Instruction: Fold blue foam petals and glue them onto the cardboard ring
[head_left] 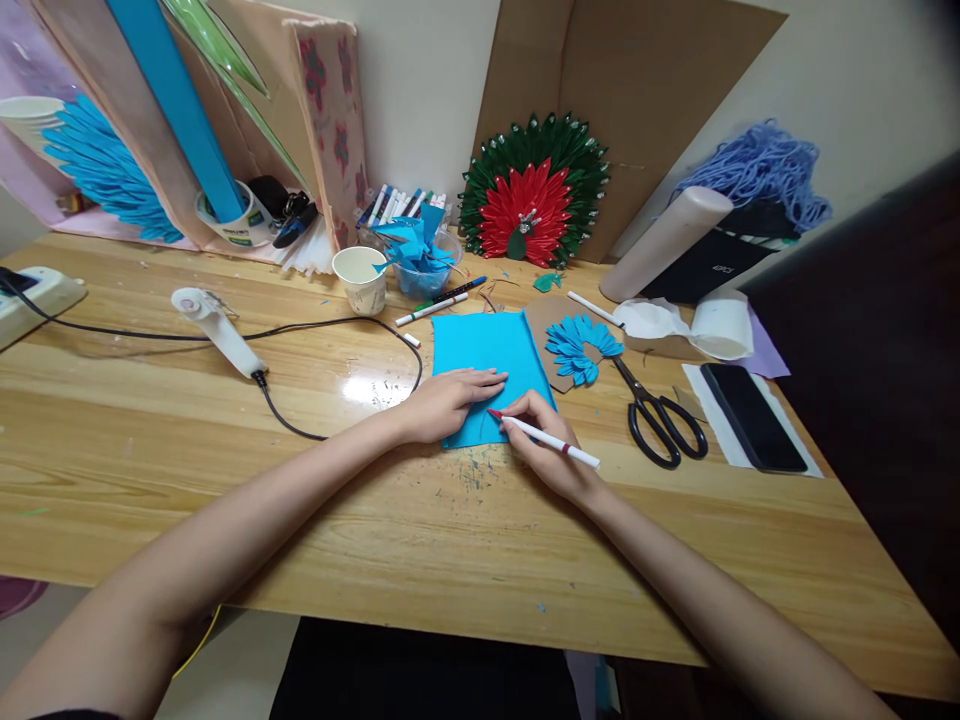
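Observation:
A blue sheet [487, 355] lies flat on the wooden table [225, 480]. My left hand [446, 400] presses palm-down on the sheet's near left part, fingers together and stretched out. My right hand [551, 450] grips a white marker [555, 441] with a red tip. The tip touches the sheet's near edge, just right of my left fingertips.
Black scissors [660, 415] and a phone [752, 415] lie to the right. A blue paper fan piece [581, 345] sits on cardboard. A paper cup [361, 278], loose markers [431, 309], a glue gun [221, 330] with its cord, a tape roll [724, 327] and a red-green paper peacock [534, 190] stand behind.

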